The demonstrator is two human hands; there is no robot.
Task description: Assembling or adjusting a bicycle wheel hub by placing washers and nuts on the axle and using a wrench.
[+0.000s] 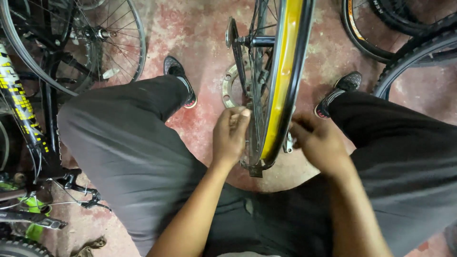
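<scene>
Seated over a yellow-rimmed wheel (pixel 281 81), left hand (pixel 230 135) pinches spokes (pixel 255 95) in a closed grip; right hand (pixel 318 142), blurred, grip unclear. Fingers risk pinching if the wheel turns.

Worn red concrete floor (pixel 200 28), bicycles (pixel 28 109) and tyres (pixel 400 47) around.
</scene>
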